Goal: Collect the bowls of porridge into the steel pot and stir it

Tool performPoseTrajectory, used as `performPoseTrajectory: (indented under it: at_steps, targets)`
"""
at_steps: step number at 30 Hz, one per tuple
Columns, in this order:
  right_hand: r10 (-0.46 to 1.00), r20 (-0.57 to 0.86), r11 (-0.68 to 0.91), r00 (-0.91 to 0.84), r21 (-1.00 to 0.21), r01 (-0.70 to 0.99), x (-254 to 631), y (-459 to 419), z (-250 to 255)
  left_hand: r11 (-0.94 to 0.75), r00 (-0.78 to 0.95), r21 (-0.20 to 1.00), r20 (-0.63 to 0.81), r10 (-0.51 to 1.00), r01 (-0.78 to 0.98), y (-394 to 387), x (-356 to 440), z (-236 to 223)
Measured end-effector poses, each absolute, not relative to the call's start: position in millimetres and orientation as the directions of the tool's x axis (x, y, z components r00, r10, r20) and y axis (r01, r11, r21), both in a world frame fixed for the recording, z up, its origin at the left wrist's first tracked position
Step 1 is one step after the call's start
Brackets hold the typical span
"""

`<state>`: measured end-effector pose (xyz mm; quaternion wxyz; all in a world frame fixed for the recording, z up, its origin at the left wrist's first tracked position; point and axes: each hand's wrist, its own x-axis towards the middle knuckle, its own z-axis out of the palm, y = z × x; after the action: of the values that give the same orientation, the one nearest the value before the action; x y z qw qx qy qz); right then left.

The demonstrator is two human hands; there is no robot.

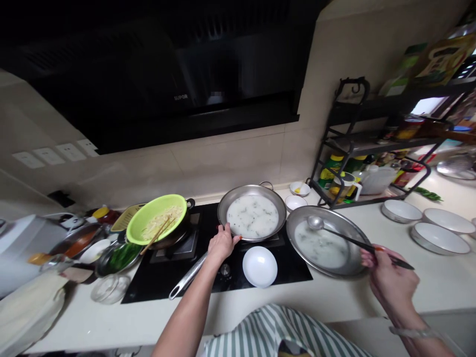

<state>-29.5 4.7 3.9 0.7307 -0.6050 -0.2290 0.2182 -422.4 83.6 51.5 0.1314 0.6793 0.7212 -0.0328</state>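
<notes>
My left hand (222, 244) lies at the near left edge of a steel frying pan (273, 229), thumb apart from the outstretched fingers. The pan's long metal handle (189, 273) runs beneath my wrist; whether I touch it is hidden. White liquid with dark green bits fills the pan. My right hand (394, 272) is closed round the dark handle of a ladle (316, 223). Its metal bowl is over the far left part of a wide steel basin (355, 265), which holds similar cloudy liquid. A white bowl (260, 267) sits on the cooktop between my hands.
On the cooktop's (139, 290) left burner, a green colander (132, 229) with pale strips and chopsticks (158, 234) rests over a dark pot. Several bowls (441, 239) stand far right, below a black spice rack (349, 144). A range hood (178, 119) hangs overhead.
</notes>
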Motion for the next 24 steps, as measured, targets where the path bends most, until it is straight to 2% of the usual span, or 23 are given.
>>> performPoseTrajectory:
  at_steps: [2,6,13,17,19,24]
  targets:
    - [0.614,0.018,0.203,0.789,-0.97,-0.135,-39.6,11.6,21.5,0.073,-0.041,0.133,-0.234,0.971,0.988,83.6,-422.3,52.1]
    - [0.73,0.069,0.235,0.68,-0.96,-0.155,-73.5,24.4,52.1,0.071,-0.039,0.136,-0.228,0.973,0.988,83.4,-422.1,52.2]
    - [0.891,0.285,0.243,0.353,-0.957,0.159,-126.0,54.6,49.1,0.067,-0.034,0.147,-0.219,0.975,0.987,83.0,-421.8,52.4]
    - [0.92,0.328,0.261,0.217,-0.922,0.286,-137.9,67.8,33.2,0.07,-0.036,0.146,-0.228,0.973,0.987,83.3,-421.4,53.5]
    - [0.929,0.297,0.232,0.221,-0.932,0.279,-140.7,71.8,28.5,0.077,-0.041,0.146,-0.232,0.972,0.986,83.2,-421.2,54.0]
    - [0.909,0.17,0.149,0.381,-0.985,0.084,-139.5,77.3,27.1,0.071,-0.034,0.156,-0.226,0.974,0.985,82.5,-421.4,55.1]
